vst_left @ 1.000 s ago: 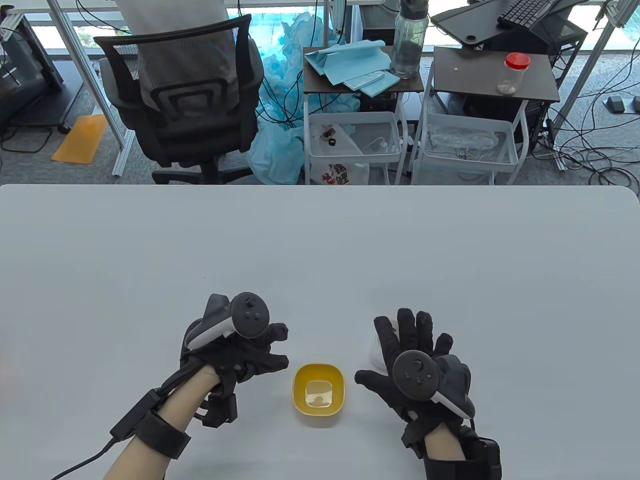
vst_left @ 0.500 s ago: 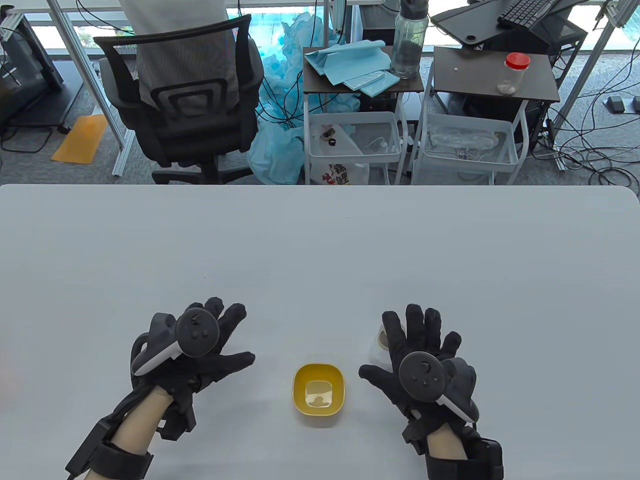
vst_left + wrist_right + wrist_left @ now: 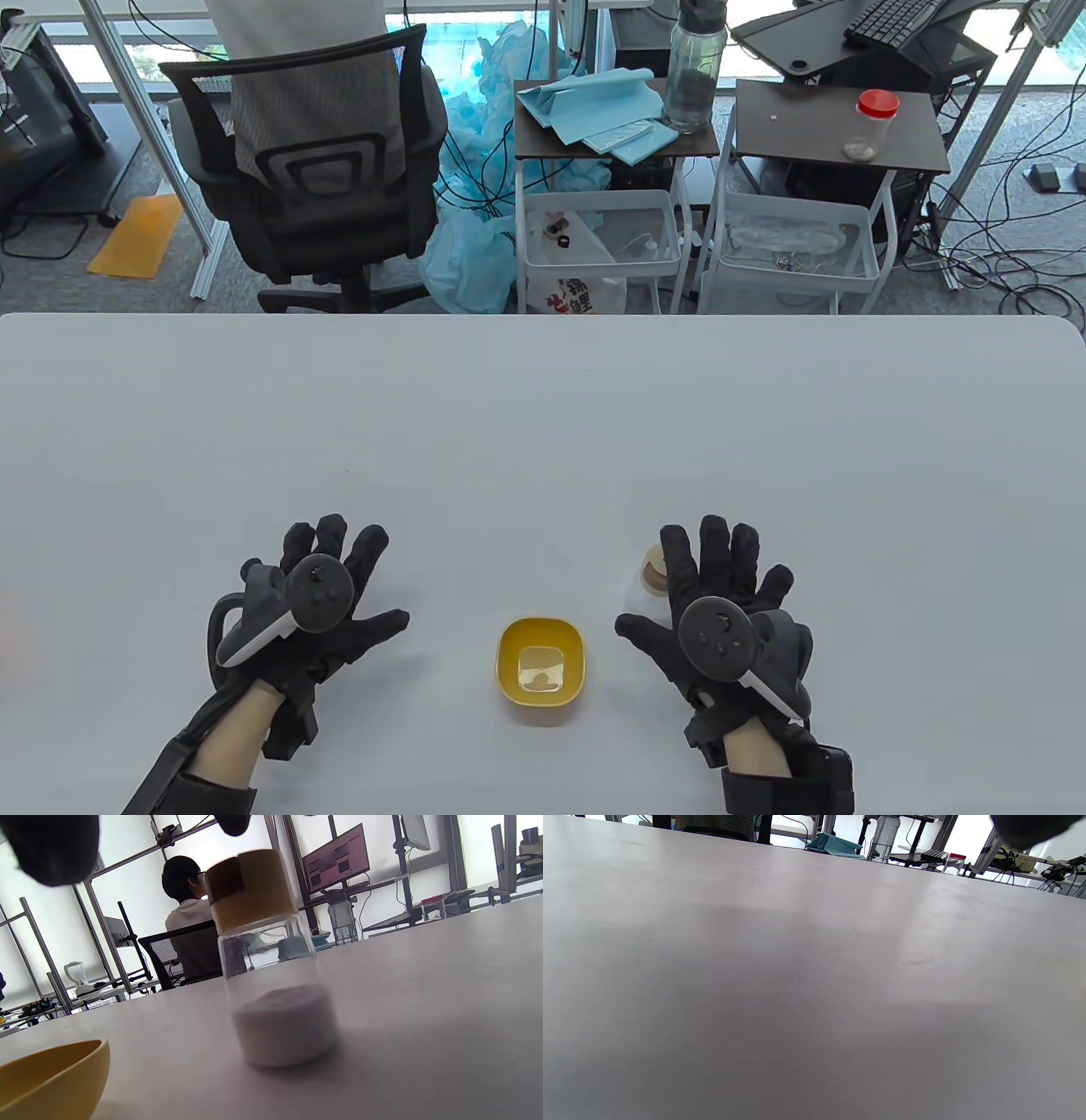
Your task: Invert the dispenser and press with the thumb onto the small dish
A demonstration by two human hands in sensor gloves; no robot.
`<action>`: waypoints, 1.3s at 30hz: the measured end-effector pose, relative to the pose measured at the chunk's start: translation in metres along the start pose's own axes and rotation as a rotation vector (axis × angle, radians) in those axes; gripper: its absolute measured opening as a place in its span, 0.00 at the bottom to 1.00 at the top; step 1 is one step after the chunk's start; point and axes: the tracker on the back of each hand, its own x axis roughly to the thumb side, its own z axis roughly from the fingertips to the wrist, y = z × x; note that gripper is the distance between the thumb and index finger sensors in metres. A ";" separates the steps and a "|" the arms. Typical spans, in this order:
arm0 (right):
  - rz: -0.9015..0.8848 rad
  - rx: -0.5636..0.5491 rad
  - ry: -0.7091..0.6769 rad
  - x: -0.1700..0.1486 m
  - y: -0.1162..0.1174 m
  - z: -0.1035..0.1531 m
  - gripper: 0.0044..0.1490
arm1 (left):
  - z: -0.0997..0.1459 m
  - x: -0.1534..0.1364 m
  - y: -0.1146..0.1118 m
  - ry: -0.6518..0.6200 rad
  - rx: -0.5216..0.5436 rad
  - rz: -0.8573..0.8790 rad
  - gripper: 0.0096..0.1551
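Table view shows the grey table (image 3: 543, 407) carrying, from largest item to smallest, the two gloved hands, the yellow dish (image 3: 540, 671) and the dispenser (image 3: 652, 576). The left hand (image 3: 318, 611) lies spread and flat, well apart from the dish on its left, grasping nothing; the left wrist view shows only bare tabletop and one dark fingertip at the top corner. The right hand (image 3: 721, 611) is likewise spread, fingers splayed, hovering over or just beside the dispenser; the right wrist view shows daylight between its dark fingertips (image 3: 51, 849) and the cap, so it holds nothing. The dish sits between the hands, near the front edge, with a little pale material in its well; its rim (image 3: 55, 1065) appears at the lower left of the right wrist view. The dispenser (image 3: 271, 959) stands upright just right of and beyond the dish, partly hidden by the right fingers from above. Its long axis is vertical, tan cap uppermost, clear body holding white powder settled at the base; the outlet therefore points up, away from the dish. Judged risks: a glass-like smooth wall may slip in a gloved grip during inversion; the tall narrow body may topple if a finger knocks the cap on approach; inverting before it is above the small, shallow dish would spill powder onto the table; heavy thumb pressure may over-dispense.
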 end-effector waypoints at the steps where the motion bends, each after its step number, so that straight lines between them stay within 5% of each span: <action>1: 0.003 0.001 0.002 0.000 0.001 0.000 0.68 | 0.000 -0.001 -0.002 0.005 0.000 -0.012 0.56; 14: 0.029 -0.003 0.082 -0.006 0.000 -0.009 0.72 | -0.002 0.003 -0.010 -0.039 -0.064 0.004 0.56; 27: -0.306 0.065 0.193 -0.037 0.032 -0.021 0.79 | 0.000 0.004 -0.008 -0.051 -0.067 0.016 0.56; 35: -0.491 0.032 0.171 -0.046 0.045 -0.036 0.74 | 0.000 0.005 -0.008 -0.045 -0.078 -0.001 0.56; 39: -0.549 0.038 0.177 -0.048 0.047 -0.042 0.63 | -0.001 0.005 -0.008 -0.041 -0.086 -0.001 0.56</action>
